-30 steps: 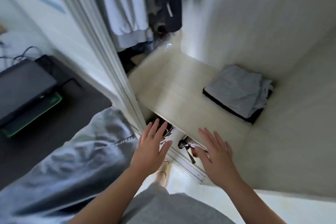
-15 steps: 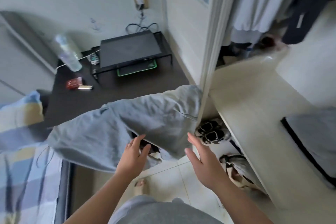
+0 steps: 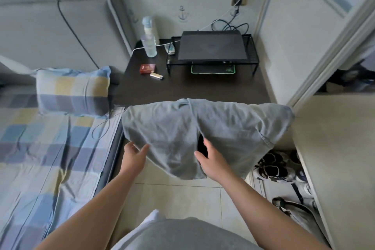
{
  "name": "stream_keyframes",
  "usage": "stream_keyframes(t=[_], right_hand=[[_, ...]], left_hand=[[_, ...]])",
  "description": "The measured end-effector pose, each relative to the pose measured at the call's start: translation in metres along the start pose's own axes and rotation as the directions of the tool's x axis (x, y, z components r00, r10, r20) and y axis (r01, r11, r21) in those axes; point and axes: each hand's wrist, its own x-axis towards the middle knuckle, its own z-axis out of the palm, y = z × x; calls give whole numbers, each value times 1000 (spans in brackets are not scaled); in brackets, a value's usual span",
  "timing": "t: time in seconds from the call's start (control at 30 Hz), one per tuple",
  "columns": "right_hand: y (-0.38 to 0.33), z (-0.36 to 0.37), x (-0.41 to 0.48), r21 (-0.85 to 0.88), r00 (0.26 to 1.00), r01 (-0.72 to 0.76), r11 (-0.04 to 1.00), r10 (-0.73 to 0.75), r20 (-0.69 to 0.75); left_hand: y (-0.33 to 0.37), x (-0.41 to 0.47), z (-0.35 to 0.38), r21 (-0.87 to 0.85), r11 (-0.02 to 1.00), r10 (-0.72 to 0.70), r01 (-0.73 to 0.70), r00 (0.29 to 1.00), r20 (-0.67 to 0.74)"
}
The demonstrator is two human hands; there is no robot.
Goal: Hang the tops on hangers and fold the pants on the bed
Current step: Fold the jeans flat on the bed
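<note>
Pants [image 3: 172, 128], one grey pair, close to left hand [image 3: 133, 156] and right hand [image 3: 212, 161].

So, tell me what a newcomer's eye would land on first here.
The grey garment draped over the front edge of the dark desk, mid-frame, draws the eye first, with the left hand and right hand open at its hanging hem. Next come the blue-and-yellow checked bedsheet and matching pillow at left, and the closed black laptop on a wire stand at the desk's back.
</note>
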Motion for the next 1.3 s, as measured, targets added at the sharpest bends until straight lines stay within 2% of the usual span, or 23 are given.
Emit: stream_keyframes(t=[0.2, 0.33, 0.4, 0.5, 0.57, 0.73, 0.83, 0.9, 1.0, 1.07, 1.17, 1.3], right_hand=[[-12, 29, 32, 7, 985, -142, 990, 142, -95], [-16, 46, 43, 214, 963, -172, 962, 210, -172], [-18, 50, 47, 191, 933, -202, 961, 248, -262], [-25, 55, 47, 138, 913, -231, 963, 264, -313], [-32, 62, 38, 201, 920, -218, 955, 270, -283], [-59, 80, -10, 474, 943, -92, 876, 230, -242], [-87, 84, -43, 602, 947, -32, 798, 217, -238], [-109, 86, -62, 655, 952, 71, 752, 145, -269], [-139, 81, -84, 644, 936, 240, 727, 2, -351], [-159, 73, -93, 611, 917, 328, 721, -88, -388], [-194, 61, -101, 556, 875, 452, 697, -227, -427], [-257, 50, -102, 478, 807, 568, 670, -338, -485]], left_hand=[[4, 26, -15, -110, 994, -24, 22, 999, -22], [2, 41, -20, -108, 994, -11, 15, 999, 39], [0, 44, -22, -145, 989, -25, 31, 999, 46], [-5, 47, -30, -129, 991, -27, 43, 992, 124], [-12, 50, -37, -114, 992, -32, 56, 979, 201], [-26, 49, -47, -207, 970, -23, 123, 903, 430], [-27, 35, -55, -224, 933, -109, 282, 813, 572], [-23, 27, -60, -263, 891, -103, 371, 728, 678], [-13, 16, -73, -398, 805, 67, 441, 599, 798], [5, 10, -92, -483, 758, 201, 438, 548, 812], [48, 4, -132, -599, 692, 356, 403, 532, 768], [117, -4, -190, -709, 654, 457, 265, 608, 649]])
